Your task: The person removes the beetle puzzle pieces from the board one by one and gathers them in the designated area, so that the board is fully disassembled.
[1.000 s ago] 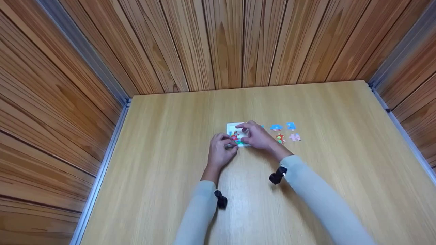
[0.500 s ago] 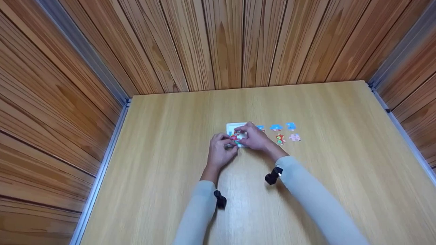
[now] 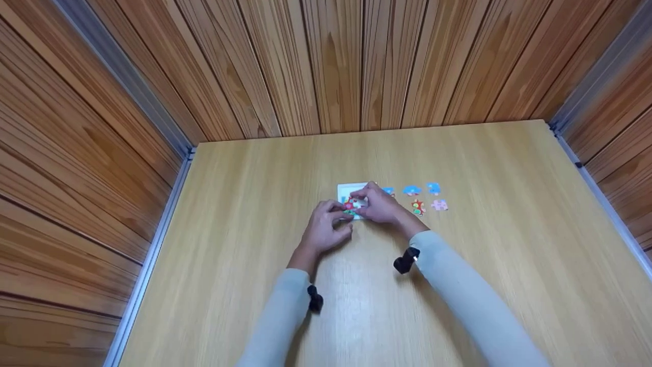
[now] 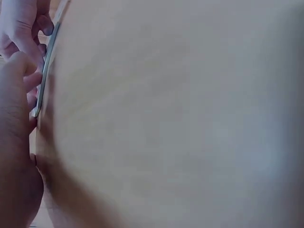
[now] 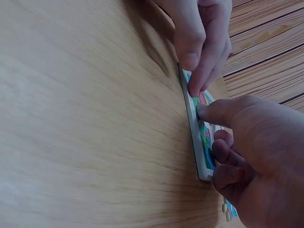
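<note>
A small jigsaw puzzle board point(image 3: 348, 188) with a pale frame lies flat on the table. It holds a colourful picture point(image 5: 205, 135) with red, green and blue parts, partly covered by fingers. The left hand point(image 3: 324, 228) touches the board's left side with its fingertips; its thumb stands apart from the board. Over the right part of the board, the right hand point(image 3: 383, 205) presses its thumb point(image 5: 216, 111) on the picture near the front rim, its other fingers bent across the board. No piece shows clearly between thumb and fingers.
Loose puzzle pieces lie to the right: a blue piece point(image 3: 412, 190), another blue piece point(image 3: 433, 188), a red piece point(image 3: 418, 207) and a pink piece point(image 3: 439, 205). One more blue piece point(image 3: 388, 191) shows behind the right hand. Wood-panelled walls point(image 3: 331, 66) surround the table point(image 3: 244, 214).
The right hand has shifted slightly left over the board, uncovering a blue piece behind it. The left thumb has drawn back from the board's front edge, and the left forearm has swung left.
</note>
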Tool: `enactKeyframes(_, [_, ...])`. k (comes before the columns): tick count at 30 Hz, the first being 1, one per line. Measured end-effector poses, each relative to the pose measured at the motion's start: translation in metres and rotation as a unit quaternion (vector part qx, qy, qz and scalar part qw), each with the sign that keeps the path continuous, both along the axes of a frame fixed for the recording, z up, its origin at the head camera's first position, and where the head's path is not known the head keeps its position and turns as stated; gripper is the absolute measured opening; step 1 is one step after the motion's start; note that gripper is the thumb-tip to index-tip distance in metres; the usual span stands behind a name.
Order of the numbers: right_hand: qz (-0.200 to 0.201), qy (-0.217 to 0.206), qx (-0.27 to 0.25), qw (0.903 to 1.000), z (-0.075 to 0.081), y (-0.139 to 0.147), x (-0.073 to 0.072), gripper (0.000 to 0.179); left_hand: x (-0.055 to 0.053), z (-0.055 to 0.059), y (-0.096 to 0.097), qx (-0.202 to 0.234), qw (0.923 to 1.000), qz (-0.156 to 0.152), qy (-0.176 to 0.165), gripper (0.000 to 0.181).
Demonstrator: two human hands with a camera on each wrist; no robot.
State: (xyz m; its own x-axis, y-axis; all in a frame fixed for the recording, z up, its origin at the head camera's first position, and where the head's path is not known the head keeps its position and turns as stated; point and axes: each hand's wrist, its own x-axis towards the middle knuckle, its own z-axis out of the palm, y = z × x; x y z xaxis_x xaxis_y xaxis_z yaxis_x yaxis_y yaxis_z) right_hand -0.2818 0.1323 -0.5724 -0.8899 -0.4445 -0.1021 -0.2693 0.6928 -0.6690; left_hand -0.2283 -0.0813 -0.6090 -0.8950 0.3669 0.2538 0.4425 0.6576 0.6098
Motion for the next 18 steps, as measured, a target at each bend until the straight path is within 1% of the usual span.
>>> enactKeyframes(3, [0.003,-0.01,-0.001,0.9999,0.0013,0.0002,-0.0016,0.049,0.0007,-0.0003,-0.004,-0.014,0.9998,-0.015,0.0,0.033])
enactKeyframes(6, [0.002,-0.023,-0.004,0.9997,0.0015,0.0005,-0.0019,0.048,0.0015,-0.0025,-0.0052,-0.007,0.9998,-0.02,-0.005,0.035])
enactKeyframes(18, [-0.004,-0.032,0.007,0.9995,0.0035,-0.0005,-0.0022,0.048,0.0019,-0.0052,-0.0045,0.043,0.9987,-0.002,-0.027,0.034])
